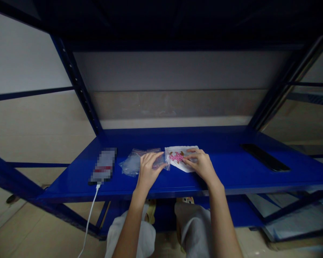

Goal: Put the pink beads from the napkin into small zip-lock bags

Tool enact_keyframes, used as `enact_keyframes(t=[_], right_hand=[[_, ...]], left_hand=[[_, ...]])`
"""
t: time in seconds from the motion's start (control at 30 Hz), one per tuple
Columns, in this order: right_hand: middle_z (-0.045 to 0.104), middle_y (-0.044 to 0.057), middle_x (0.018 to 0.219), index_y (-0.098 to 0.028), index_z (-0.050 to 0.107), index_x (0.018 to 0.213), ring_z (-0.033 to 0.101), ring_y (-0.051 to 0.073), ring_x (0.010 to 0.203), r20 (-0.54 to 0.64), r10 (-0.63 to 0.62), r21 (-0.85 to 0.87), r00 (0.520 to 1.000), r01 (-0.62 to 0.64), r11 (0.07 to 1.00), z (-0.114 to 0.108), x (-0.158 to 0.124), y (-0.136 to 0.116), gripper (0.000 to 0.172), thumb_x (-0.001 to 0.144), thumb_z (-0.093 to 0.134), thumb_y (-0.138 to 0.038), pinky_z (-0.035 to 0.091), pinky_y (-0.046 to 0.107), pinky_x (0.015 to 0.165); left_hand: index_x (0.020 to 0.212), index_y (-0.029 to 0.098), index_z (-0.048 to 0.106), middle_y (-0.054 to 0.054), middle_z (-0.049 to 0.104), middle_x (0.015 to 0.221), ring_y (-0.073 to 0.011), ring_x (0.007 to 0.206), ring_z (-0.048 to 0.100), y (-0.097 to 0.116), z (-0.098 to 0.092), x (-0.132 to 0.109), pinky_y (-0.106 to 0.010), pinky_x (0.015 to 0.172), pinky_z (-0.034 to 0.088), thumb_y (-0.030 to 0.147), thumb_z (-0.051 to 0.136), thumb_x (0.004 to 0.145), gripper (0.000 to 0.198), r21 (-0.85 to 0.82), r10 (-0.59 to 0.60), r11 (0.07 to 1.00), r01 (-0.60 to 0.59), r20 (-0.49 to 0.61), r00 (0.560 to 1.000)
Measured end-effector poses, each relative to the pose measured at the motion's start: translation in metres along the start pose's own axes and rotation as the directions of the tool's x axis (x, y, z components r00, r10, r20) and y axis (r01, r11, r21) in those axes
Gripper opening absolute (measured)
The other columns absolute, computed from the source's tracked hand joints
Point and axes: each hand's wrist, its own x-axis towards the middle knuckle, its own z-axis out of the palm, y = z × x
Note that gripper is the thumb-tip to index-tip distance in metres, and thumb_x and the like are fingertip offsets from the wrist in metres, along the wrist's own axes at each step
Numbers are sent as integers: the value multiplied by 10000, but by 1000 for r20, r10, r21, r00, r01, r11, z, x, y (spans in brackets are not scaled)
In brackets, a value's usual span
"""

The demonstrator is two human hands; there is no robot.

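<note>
Left hand (149,171) pinches a clear plastic bag (133,163) by its edge, keeping it gathered up on the blue steel shelf (231,172). Right hand (200,165) presses its fingertips onto a white pink-printed packet (179,157), pinning it down at the left hand's 3 o'clock.

Glossy, smooth paint seen over a blue metal shelf (226,172); thin, shiny, crinkled film seen in a clear plastic bag (133,163); a matt, paper-like surface on a white printed sheet (181,157); soft, matt weave on grey cloth trousers (193,229); smooth plastic sheathing on a white cable (89,211).
</note>
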Motion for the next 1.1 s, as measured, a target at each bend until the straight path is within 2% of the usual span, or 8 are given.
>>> enact_keyframes(t=[0.17,0.23,0.4,0.57,0.77,0.93,1.03,1.1], right_hand=[[626,53,995,-245,712,761,556,227,955,-147,-113,153,983,135,979,-10,3,-32,98,748,637,-308,402,377,838],[617,57,1005,-237,707,779,551,219,971,-163,-157,238,974,193,952,-9,4,-44,96,750,641,-299,403,368,855],[609,52,1025,-237,703,778,542,212,991,-91,-202,326,975,221,919,3,5,-57,70,737,660,-272,406,365,858],[614,63,1029,-228,708,745,550,219,977,-88,-156,320,984,177,931,16,7,-61,64,734,659,-268,417,373,844],[597,74,1104,-209,703,764,554,199,994,1,-182,424,983,164,891,22,6,-72,178,818,534,-226,427,350,868],[614,75,1037,-218,694,856,571,198,974,-86,-117,437,989,143,888,10,7,-62,194,831,512,-282,441,343,856],[626,75,985,-219,696,861,587,208,926,-153,-37,343,987,89,935,2,7,-40,168,793,559,-287,454,345,824],[628,73,974,-222,706,842,590,215,906,-136,-1,249,991,35,968,0,4,-24,147,759,597,-276,453,346,809]], left_hand=[[1013,234,605,-11,648,831,-175,820,570,4,-2,1,-338,824,346,364,663,707,338,4,-16,1000,16,50,999],[1018,232,603,-9,644,824,-170,812,570,5,-2,1,-333,819,348,358,662,709,339,4,-17,1000,17,55,998],[1020,235,595,-5,642,855,-163,836,567,4,-2,0,-321,827,343,330,670,710,333,3,-13,1000,13,45,999],[1027,232,586,-14,643,919,-170,883,559,3,-1,-1,-328,847,340,296,665,720,323,1,11,1000,-11,67,998],[1048,230,583,-26,642,948,-179,907,561,2,-2,0,-331,845,352,293,651,732,329,5,0,1000,-1,56,998],[1051,236,581,-25,642,950,-181,911,558,3,-3,1,-330,844,348,299,642,741,323,-2,-30,1000,30,36,999],[1055,237,583,-22,645,920,-180,887,561,3,-3,1,-331,840,349,303,644,738,330,-9,-37,999,37,35,999],[1057,236,584,-18,645,895,-178,874,560,3,-3,1,-334,845,345,306,644,737,333,-12,-38,999,38,31,999]])
